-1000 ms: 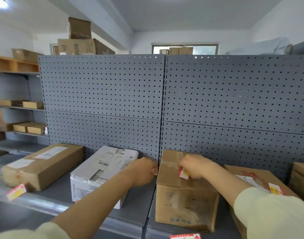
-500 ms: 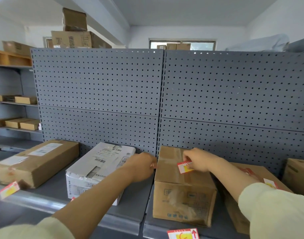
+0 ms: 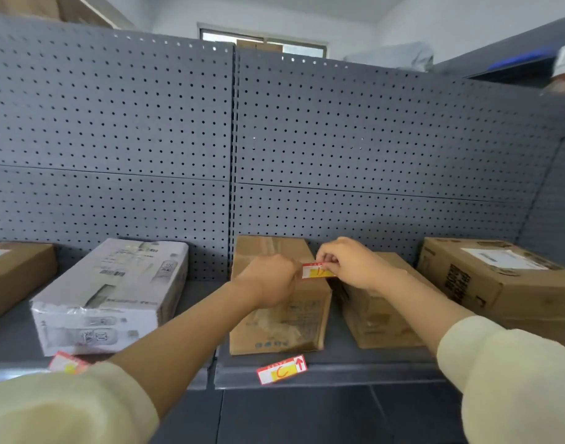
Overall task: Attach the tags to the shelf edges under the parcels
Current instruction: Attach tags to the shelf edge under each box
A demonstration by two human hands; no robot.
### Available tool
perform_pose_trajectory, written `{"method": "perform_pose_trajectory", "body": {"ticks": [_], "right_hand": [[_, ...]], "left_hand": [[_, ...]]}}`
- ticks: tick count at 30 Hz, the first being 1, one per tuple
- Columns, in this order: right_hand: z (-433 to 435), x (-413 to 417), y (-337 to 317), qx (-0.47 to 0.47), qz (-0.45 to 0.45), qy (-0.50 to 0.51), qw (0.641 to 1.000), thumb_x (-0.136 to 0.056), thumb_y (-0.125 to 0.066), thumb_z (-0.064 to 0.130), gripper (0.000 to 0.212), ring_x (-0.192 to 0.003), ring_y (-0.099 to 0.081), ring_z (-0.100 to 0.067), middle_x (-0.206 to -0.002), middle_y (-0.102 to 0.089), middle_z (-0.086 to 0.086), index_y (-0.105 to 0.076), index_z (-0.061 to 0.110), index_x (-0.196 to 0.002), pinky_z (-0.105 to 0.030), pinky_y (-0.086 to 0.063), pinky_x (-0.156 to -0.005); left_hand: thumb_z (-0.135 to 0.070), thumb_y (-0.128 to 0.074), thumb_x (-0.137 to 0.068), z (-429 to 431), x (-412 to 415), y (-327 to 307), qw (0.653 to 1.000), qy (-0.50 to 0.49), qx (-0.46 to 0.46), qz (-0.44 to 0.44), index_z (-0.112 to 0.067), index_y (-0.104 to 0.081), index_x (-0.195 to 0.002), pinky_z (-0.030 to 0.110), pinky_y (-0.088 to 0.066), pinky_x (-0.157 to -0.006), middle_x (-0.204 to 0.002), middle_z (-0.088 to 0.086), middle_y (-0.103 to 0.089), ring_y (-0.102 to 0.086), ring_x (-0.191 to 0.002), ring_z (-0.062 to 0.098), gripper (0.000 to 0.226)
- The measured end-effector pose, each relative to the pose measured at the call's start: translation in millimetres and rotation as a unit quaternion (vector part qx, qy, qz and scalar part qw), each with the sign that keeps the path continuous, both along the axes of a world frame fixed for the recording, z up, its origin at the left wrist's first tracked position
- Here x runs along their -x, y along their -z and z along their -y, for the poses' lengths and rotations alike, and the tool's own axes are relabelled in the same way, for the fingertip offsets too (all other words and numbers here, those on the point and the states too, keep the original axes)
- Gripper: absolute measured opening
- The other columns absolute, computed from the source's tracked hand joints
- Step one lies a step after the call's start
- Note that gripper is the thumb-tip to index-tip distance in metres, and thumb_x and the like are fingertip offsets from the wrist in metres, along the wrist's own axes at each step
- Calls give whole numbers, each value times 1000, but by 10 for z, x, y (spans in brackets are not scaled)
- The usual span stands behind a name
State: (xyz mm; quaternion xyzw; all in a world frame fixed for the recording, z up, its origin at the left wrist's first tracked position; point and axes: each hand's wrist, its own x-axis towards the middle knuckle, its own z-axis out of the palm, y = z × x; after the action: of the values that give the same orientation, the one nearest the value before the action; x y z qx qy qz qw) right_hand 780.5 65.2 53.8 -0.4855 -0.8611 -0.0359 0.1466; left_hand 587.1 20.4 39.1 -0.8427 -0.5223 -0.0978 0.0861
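Observation:
A small red, white and yellow tag (image 3: 316, 271) is held above the middle brown parcel (image 3: 278, 322). My right hand (image 3: 351, 265) pinches its right end. My left hand (image 3: 270, 280) is closed at its left end, fingers touching the tag's edge. On the grey shelf edge (image 3: 355, 376) below that parcel sticks a tag marked C with a red arrow (image 3: 282, 370). Another tag (image 3: 68, 363) sits on the edge under the white parcel (image 3: 111, 296), partly hidden by my left sleeve.
A second brown parcel (image 3: 380, 322) stands right of the middle one, and a larger labelled box (image 3: 499, 283) lies at the far right. A brown box (image 3: 15, 270) shows at the left edge. Grey pegboard (image 3: 178, 139) backs the shelf.
The view has shifted right and closer. My left hand moved from the middle parcel's left side up to the tag, so both hands now meet at it.

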Motion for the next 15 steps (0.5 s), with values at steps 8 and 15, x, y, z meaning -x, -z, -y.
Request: {"method": "perform_pose_trajectory", "body": {"ticks": [8, 15], "right_hand": [[491, -858, 117, 22, -25, 75, 997, -89, -65, 15, 11, -86, -55, -11, -86, -56, 12, -69, 23, -96, -32, -49, -80], [594, -1521, 327, 90, -22, 113, 989, -91, -62, 15, 14, -90, -55, -9, -86, -57, 16, -68, 24, -98, -28, -47, -80]], "left_hand": [[-18, -45, -95, -40, -733, 256, 996, 88, 24, 14, -20, -62, -116, 33, -44, -86, -121, 5, -60, -58, -109, 26, 27], [-16, -40, -98, 29, -1300, 402, 992, 112, 0, -57, -14, -61, -115, 37, -42, -80, -121, 10, -62, -60, -105, 29, 27]]}}
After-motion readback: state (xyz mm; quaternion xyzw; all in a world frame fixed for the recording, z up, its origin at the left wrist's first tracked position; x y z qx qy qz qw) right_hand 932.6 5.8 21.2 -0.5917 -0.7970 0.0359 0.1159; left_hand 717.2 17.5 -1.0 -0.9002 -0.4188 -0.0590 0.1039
